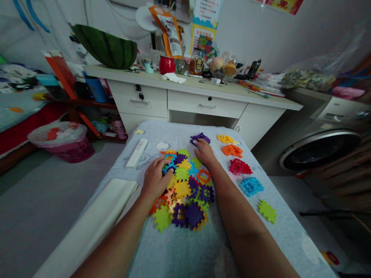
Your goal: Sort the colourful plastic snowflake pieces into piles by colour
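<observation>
Pieces (182, 189), flat, plastic-looking and toothed along the edges, lie in one mixed pile mid-surface on the bench (278, 243), overlapping too thickly for a full count! Some are solid squares, others cut through like little windows, all over a softly wrinkled, pale blue cloth (156, 255).

Two hands in play. Left hand (156, 177) is on the pile's left edge, its fingers bent over blue pieces with the thumb spread apart; whether they grip one, I can't tell. Right hand (205, 152) reaches beyond the pile, fingertips down at the purple cluster (203, 136), and again, grasping or merely touching, no telling from here.

Over to the right side, five colours in a slanting row: yellow cluster (225, 138), orange cluster (232, 150), red cluster (240, 166), blue cluster (252, 186), each overlapped, then one green piece (267, 211), solid-faced and lying flat. And to the left, one smooth white bar (137, 153), long and rectangular!
</observation>
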Demonstrator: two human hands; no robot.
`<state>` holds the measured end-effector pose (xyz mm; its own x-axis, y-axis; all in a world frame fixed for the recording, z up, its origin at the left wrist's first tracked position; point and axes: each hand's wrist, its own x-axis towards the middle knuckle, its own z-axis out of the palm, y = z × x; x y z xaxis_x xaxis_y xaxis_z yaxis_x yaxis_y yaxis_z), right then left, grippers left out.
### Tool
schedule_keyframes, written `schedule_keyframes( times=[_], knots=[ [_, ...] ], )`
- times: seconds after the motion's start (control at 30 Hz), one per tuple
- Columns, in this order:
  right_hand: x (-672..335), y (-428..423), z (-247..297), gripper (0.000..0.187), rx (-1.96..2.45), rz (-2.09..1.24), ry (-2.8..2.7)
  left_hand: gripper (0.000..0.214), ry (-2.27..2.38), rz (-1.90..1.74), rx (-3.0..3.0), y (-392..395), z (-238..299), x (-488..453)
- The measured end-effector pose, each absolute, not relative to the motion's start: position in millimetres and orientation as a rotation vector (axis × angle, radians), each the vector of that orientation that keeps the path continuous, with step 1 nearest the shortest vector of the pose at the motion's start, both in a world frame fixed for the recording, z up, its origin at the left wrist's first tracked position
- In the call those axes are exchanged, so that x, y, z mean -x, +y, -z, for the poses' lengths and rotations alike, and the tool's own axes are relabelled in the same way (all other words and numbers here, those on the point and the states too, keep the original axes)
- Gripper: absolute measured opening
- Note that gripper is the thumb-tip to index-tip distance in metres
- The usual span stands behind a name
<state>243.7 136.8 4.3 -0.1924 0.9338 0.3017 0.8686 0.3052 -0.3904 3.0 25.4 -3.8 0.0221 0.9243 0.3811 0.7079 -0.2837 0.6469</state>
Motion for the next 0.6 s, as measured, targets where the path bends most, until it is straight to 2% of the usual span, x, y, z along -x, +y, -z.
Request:
schedule_keyframes(
  times=[0.23,0.43,0.6],
  knots=[
    [-235.1,131.4,-23.3,0.032,1.512,-0.249,-2.219,0.025,1.672,-1.141,-2.042,25.7,3.9,-3.1],
    [-213.0,116.6,-37.0,0.048,1.323,-0.488,-2.485,0.025,1.679,-1.14,-2.036,26.8,7.0,-1.8],
    [-201.6,108.1,-43.6,0.048,1.274,-0.526,-2.554,0.027,1.675,-1.13,-2.055,27.2,7.9,-1.1]
  ],
)
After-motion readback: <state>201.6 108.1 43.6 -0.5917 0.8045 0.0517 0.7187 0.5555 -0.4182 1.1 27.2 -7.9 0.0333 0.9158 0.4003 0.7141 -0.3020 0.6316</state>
